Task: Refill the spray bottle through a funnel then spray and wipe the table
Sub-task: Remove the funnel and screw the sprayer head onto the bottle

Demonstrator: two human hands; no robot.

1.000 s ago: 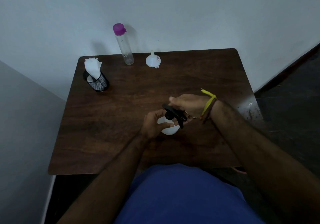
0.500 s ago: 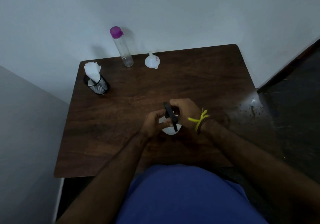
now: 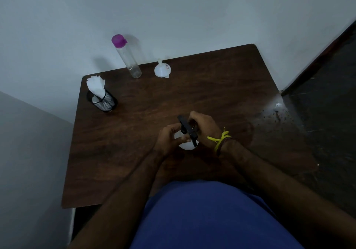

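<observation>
A small white spray bottle (image 3: 186, 145) with a black trigger head (image 3: 187, 129) stands near the middle of the dark wooden table (image 3: 146, 125). My left hand (image 3: 169, 138) grips the white body from the left. My right hand (image 3: 205, 128) holds the black trigger head from the right, fingers curled round it. A white funnel (image 3: 161, 69) sits upside down at the table's far edge. Beside it stands a tall clear water bottle (image 3: 129, 59) with a purple cap. White tissues (image 3: 96, 87) stick out of a black mesh cup (image 3: 104, 102) at the far left corner.
A pale wall runs along the table's far and left sides. Dark floor with a shiny wet patch (image 3: 277, 106) lies to the right of the table. My blue-clad lap (image 3: 208, 216) is at the near edge.
My right hand has swung round on the black spray head, wrist moving from the far side to the near right. The head's nozzle now points away. The left hand keeps its grip.
</observation>
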